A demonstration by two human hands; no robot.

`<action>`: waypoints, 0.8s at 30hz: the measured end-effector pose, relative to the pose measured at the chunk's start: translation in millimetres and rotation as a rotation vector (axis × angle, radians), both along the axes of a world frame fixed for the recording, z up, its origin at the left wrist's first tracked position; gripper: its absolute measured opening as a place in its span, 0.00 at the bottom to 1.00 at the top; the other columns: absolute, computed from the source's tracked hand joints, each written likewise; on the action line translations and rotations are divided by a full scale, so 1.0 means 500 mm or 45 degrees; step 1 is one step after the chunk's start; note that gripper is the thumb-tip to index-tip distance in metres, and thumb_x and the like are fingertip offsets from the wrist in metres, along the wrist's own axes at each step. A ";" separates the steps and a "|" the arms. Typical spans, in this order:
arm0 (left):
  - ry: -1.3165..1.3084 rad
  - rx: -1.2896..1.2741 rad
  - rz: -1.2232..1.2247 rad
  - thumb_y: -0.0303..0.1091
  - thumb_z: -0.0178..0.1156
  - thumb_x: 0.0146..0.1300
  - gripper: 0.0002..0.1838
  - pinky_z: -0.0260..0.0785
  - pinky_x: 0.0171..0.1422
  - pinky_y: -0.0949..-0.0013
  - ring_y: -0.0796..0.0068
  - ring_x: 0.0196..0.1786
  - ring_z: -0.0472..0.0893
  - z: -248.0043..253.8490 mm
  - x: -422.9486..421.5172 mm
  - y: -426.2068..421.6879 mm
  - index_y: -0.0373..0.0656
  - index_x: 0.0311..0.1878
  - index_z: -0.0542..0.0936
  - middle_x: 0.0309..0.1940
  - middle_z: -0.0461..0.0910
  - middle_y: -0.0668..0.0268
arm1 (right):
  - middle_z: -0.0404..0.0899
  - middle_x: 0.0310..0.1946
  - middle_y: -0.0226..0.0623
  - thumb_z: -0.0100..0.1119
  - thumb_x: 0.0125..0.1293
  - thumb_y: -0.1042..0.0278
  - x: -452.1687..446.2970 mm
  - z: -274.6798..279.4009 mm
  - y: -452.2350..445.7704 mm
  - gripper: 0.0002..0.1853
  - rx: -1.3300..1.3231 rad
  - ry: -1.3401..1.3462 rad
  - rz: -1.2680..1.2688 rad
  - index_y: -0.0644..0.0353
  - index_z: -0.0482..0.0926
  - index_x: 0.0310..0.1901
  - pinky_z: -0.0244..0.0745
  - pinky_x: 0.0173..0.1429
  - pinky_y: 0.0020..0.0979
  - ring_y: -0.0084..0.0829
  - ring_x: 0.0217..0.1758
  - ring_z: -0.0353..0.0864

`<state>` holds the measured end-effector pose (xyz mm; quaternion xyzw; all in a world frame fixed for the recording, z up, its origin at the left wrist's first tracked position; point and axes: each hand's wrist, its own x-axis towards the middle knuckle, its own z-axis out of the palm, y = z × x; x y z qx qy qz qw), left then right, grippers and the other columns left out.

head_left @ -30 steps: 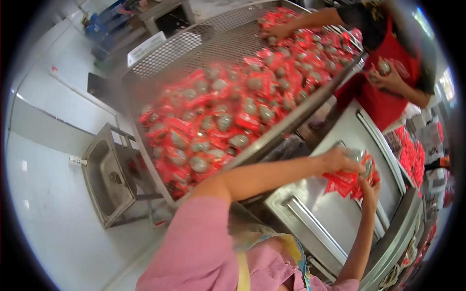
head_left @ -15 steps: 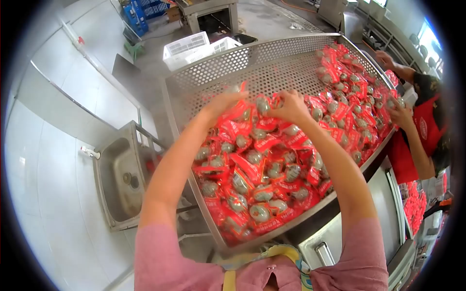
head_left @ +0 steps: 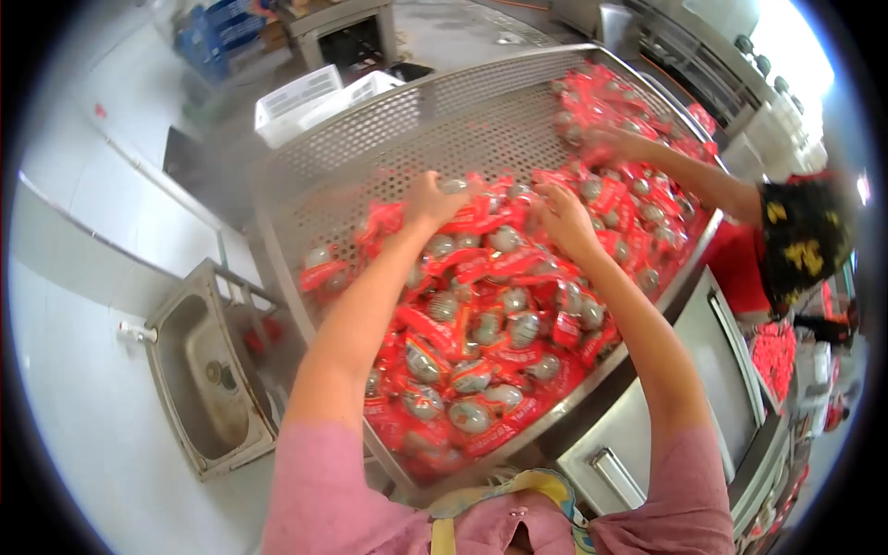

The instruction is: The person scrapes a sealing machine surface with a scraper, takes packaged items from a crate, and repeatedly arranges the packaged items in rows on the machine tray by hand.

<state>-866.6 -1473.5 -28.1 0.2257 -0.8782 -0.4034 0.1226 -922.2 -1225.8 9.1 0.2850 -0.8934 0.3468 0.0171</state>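
A heap of egg packets (head_left: pixel 470 416), red and clear wrappers around grey-green egg shapes, fills much of a perforated metal tray (head_left: pixel 370 153). At the heap's far side, my left hand (head_left: pixel 428 203) is closed on an egg packet (head_left: pixel 453 187). My right hand (head_left: pixel 566 222) lies a little to the right among more packets, its fingers bent and blurred; whether they grip one is unclear. Several packets (head_left: pixel 319 264) lie near the tray's left side.
At the tray's right side, a co-worker's arm (head_left: pixel 698 171) reaches over the packets. A metal sink (head_left: pixel 208 379) stands at left. White crates (head_left: pixel 301 102) sit beyond the far rim, and a steel cabinet (head_left: pixel 610 453) is close below the right side.
The view has shifted, and both my hands have come apart sideways less than before. Packets now lie farther left in the tray. The co-worker's arm has reached in over the heap.
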 end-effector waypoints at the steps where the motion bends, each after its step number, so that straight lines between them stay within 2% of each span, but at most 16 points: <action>1: -0.054 -0.034 0.009 0.74 0.60 0.43 0.53 0.66 0.63 0.57 0.51 0.59 0.75 0.000 -0.009 0.008 0.32 0.59 0.72 0.55 0.75 0.43 | 0.72 0.58 0.50 0.57 0.64 0.58 0.037 0.038 0.044 0.20 -0.004 0.003 -0.032 0.61 0.76 0.53 0.64 0.66 0.39 0.46 0.63 0.70; 2: -0.107 -0.073 0.010 0.75 0.58 0.45 0.54 0.64 0.65 0.56 0.50 0.61 0.73 0.002 -0.018 0.014 0.32 0.60 0.71 0.57 0.73 0.42 | 0.72 0.58 0.49 0.58 0.63 0.59 0.074 0.066 0.093 0.19 -0.011 0.006 -0.071 0.60 0.77 0.52 0.64 0.66 0.38 0.46 0.63 0.70; 5: -0.031 -0.264 0.123 0.68 0.51 0.58 0.43 0.61 0.67 0.55 0.48 0.64 0.70 0.040 0.009 0.025 0.39 0.64 0.69 0.61 0.69 0.44 | 0.70 0.58 0.49 0.61 0.61 0.66 0.211 0.105 0.271 0.16 -0.316 -0.003 -0.118 0.62 0.77 0.49 0.65 0.65 0.40 0.47 0.62 0.70; 6: -0.038 -0.329 0.125 0.65 0.51 0.59 0.39 0.61 0.68 0.55 0.49 0.64 0.70 0.048 0.027 0.028 0.39 0.61 0.72 0.59 0.72 0.46 | 0.70 0.59 0.48 0.62 0.60 0.67 0.268 0.104 0.337 0.15 -0.246 0.058 -0.191 0.61 0.78 0.48 0.65 0.65 0.40 0.47 0.63 0.69; 7: -0.288 -0.344 -0.161 0.62 0.51 0.60 0.36 0.63 0.64 0.54 0.49 0.61 0.73 0.086 0.054 0.022 0.38 0.58 0.75 0.55 0.76 0.45 | 0.69 0.60 0.47 0.62 0.60 0.67 0.336 0.102 0.406 0.14 -0.171 0.119 -0.282 0.61 0.78 0.47 0.65 0.65 0.40 0.47 0.63 0.69; 8: -0.084 -0.431 -0.008 0.58 0.52 0.60 0.32 0.66 0.61 0.55 0.49 0.56 0.76 0.051 0.073 0.028 0.35 0.50 0.79 0.52 0.77 0.45 | 0.68 0.61 0.46 0.63 0.60 0.68 0.413 0.098 0.475 0.13 -0.092 0.170 -0.390 0.60 0.79 0.46 0.65 0.66 0.40 0.47 0.63 0.68; 9: -0.122 -0.232 -0.129 0.56 0.53 0.60 0.30 0.68 0.57 0.55 0.48 0.53 0.78 0.005 0.046 -0.020 0.35 0.47 0.81 0.47 0.79 0.44 | 0.69 0.60 0.46 0.64 0.59 0.67 0.496 0.088 0.542 0.13 -0.067 0.105 -0.531 0.59 0.79 0.45 0.66 0.65 0.40 0.47 0.64 0.68; 10: -0.273 -0.338 -0.084 0.55 0.53 0.59 0.30 0.69 0.56 0.54 0.47 0.52 0.79 -0.009 0.028 -0.041 0.34 0.48 0.80 0.46 0.80 0.45 | 0.69 0.60 0.45 0.64 0.59 0.66 0.580 0.074 0.602 0.12 -0.053 0.041 -0.660 0.59 0.79 0.44 0.66 0.64 0.40 0.47 0.64 0.67; 11: -0.254 -0.423 -0.195 0.57 0.52 0.60 0.31 0.69 0.56 0.54 0.48 0.51 0.79 -0.056 0.008 -0.095 0.34 0.48 0.80 0.44 0.80 0.44 | 0.70 0.59 0.46 0.64 0.59 0.67 0.671 0.061 0.658 0.13 -0.063 -0.032 -0.794 0.58 0.79 0.44 0.66 0.64 0.41 0.48 0.63 0.67; 12: -0.201 -0.592 -0.224 0.60 0.52 0.60 0.34 0.68 0.57 0.54 0.48 0.52 0.78 -0.037 0.028 -0.065 0.34 0.52 0.78 0.47 0.79 0.44 | 0.72 0.57 0.47 0.65 0.58 0.67 0.763 0.033 0.709 0.12 -0.081 -0.001 -0.937 0.59 0.80 0.44 0.67 0.63 0.40 0.47 0.62 0.68; 14: -0.206 -1.014 0.173 0.61 0.54 0.59 0.37 0.68 0.59 0.53 0.48 0.54 0.77 0.043 0.079 0.093 0.34 0.56 0.74 0.52 0.77 0.45 | 0.73 0.54 0.49 0.65 0.57 0.68 0.952 0.005 0.775 0.11 -0.181 -0.007 -1.220 0.59 0.80 0.42 0.68 0.61 0.40 0.47 0.60 0.71; 16: -0.150 -1.091 0.003 0.59 0.56 0.60 0.36 0.66 0.61 0.51 0.47 0.56 0.75 0.057 0.029 0.139 0.35 0.58 0.72 0.55 0.74 0.45 | 0.75 0.51 0.49 0.65 0.56 0.70 1.136 -0.035 0.811 0.10 -0.281 -0.037 -1.493 0.60 0.81 0.40 0.69 0.59 0.40 0.47 0.56 0.73; 18: 0.409 -1.019 -0.323 0.50 0.57 0.64 0.28 0.68 0.59 0.53 0.53 0.54 0.77 0.096 0.002 0.280 0.35 0.57 0.73 0.52 0.77 0.48 | 0.79 0.44 0.45 0.64 0.56 0.68 1.298 -0.065 0.804 0.06 -0.298 -0.022 -1.704 0.59 0.82 0.34 0.70 0.57 0.38 0.43 0.53 0.76; 20: 0.758 -0.270 -0.927 0.42 0.58 0.66 0.19 0.72 0.49 0.66 0.68 0.43 0.80 0.165 0.036 0.520 0.35 0.51 0.77 0.40 0.81 0.58 | 0.80 0.43 0.41 0.62 0.57 0.63 1.444 -0.122 0.774 0.08 -0.380 -0.192 -1.844 0.58 0.83 0.34 0.70 0.57 0.37 0.40 0.53 0.75; 22: 0.555 -0.070 -1.232 0.38 0.58 0.67 0.13 0.68 0.40 0.74 0.78 0.34 0.77 0.263 0.191 0.804 0.36 0.41 0.79 0.30 0.79 0.65 | 0.80 0.43 0.38 0.60 0.59 0.59 1.552 -0.179 0.732 0.11 -0.385 -0.313 -1.823 0.57 0.83 0.34 0.71 0.57 0.37 0.38 0.53 0.75; 24: 0.462 0.048 -1.556 0.37 0.58 0.67 0.12 0.64 0.33 0.79 0.85 0.28 0.72 0.291 0.366 1.032 0.37 0.33 0.78 0.22 0.76 0.71 | 0.79 0.45 0.36 0.59 0.59 0.58 1.624 -0.189 0.687 0.11 -0.495 -0.452 -1.848 0.56 0.83 0.36 0.71 0.57 0.37 0.38 0.53 0.75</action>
